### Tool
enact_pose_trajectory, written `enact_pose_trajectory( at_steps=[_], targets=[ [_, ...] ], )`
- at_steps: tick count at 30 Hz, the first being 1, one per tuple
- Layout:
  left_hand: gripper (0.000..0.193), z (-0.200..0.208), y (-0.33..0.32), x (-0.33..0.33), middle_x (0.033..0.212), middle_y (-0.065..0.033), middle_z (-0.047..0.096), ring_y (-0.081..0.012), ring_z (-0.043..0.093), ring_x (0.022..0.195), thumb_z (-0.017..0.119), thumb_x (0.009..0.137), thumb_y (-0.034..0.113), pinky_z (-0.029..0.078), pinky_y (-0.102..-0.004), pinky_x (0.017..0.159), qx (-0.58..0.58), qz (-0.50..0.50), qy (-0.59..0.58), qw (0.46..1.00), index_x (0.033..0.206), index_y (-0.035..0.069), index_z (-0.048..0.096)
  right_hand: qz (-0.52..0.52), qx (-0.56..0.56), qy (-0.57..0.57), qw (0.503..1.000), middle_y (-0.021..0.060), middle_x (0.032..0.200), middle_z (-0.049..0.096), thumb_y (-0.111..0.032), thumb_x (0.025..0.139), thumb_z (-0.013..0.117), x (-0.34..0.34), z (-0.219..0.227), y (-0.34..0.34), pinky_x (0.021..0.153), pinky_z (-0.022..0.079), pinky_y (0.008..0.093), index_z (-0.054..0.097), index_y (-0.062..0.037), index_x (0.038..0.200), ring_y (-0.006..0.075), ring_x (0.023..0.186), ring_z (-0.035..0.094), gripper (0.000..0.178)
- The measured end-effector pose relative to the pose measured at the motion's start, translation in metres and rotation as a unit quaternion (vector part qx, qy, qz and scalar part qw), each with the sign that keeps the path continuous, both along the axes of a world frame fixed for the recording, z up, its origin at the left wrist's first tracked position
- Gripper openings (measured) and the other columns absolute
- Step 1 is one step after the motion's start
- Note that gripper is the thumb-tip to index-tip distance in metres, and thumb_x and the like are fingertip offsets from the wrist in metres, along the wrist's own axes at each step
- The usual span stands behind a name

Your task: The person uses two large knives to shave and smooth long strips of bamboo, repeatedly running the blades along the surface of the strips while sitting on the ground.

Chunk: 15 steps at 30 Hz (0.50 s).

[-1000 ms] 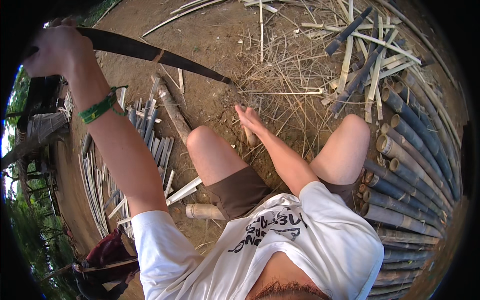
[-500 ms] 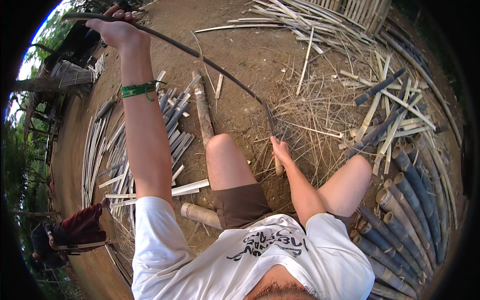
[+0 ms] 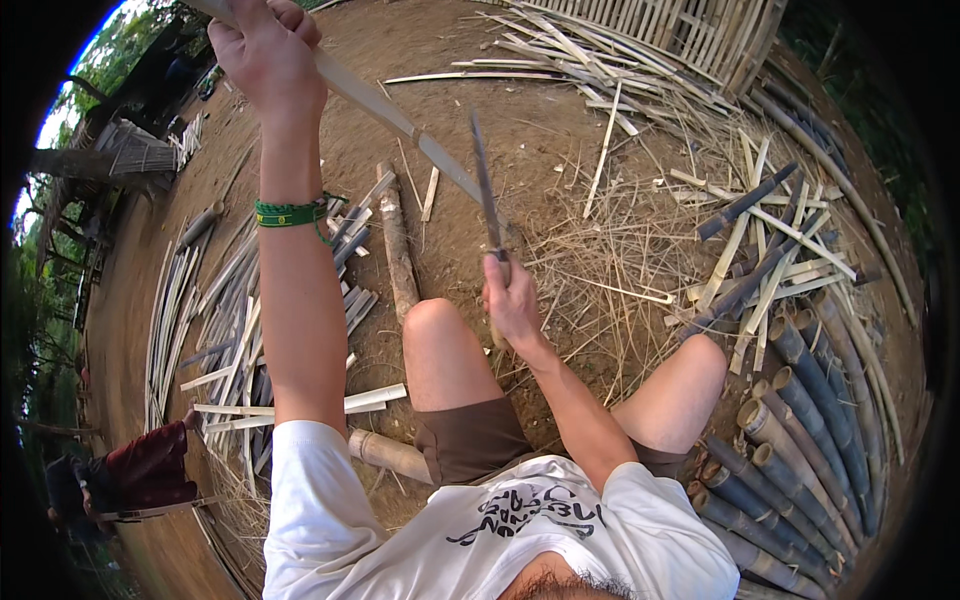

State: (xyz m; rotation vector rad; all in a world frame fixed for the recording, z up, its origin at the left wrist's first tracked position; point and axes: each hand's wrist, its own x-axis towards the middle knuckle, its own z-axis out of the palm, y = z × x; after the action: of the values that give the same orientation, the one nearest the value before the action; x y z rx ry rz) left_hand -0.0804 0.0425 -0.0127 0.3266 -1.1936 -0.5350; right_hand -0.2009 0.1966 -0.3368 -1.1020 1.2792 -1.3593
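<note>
My left hand [image 3: 268, 55], raised at the far left with a green band on its wrist, is closed round a long split bamboo strip [image 3: 375, 103]. The strip slants down toward the middle, its pale broad face showing, with a node partway along. In front of my knees, my right hand [image 3: 513, 298] grips a knife [image 3: 484, 180] by its handle. Its narrow dark blade points up and away from me. Blade and lower strip end overlap in view; whether they touch I cannot tell.
Split strips [image 3: 235, 330] lie heaped at left beside a thin log [image 3: 397, 240]. Thin shavings [image 3: 600, 240] cover the ground ahead. Cut bamboo poles [image 3: 815, 400] are stacked at right. A bamboo piece [image 3: 390, 455] lies by my thigh. Another person [image 3: 130, 465] is at lower left.
The strip has turned from its dark edge to its pale face. My right hand has moved left, and the knife blade now points upward. My left hand has shifted slightly right.
</note>
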Motion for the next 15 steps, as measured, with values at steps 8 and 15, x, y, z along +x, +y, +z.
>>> enact_pose_trajectory(
  at_steps=[8,15],
  targets=[
    [0.033,-0.004,0.003,-0.004,0.066,-0.0028,0.043,-0.0112,0.038,0.051,0.041,0.105,0.035,0.034,-0.0288,0.047,-0.012,0.056,-0.051,0.997,0.099,0.003,0.040,0.020,-0.145,0.108,0.983,0.0007,0.050,0.049,-0.045,0.099,0.051,0.013,0.079,-0.016,0.040,0.040,0.0331,0.054,-0.0031,0.089,0.0160,0.043,0.053,0.044],
    [0.033,-0.013,0.035,-0.019,0.066,-0.0045,0.044,-0.0131,0.040,0.052,0.042,0.104,0.033,0.037,-0.0291,0.047,-0.007,0.116,-0.028,0.993,0.096,0.001,0.040,0.034,-0.058,0.061,0.996,0.0002,0.056,0.051,-0.055,0.098,0.048,0.003,0.059,-0.012,0.043,0.040,0.0346,0.057,-0.0027,0.090,0.0186,0.044,0.050,0.054]
  ],
)
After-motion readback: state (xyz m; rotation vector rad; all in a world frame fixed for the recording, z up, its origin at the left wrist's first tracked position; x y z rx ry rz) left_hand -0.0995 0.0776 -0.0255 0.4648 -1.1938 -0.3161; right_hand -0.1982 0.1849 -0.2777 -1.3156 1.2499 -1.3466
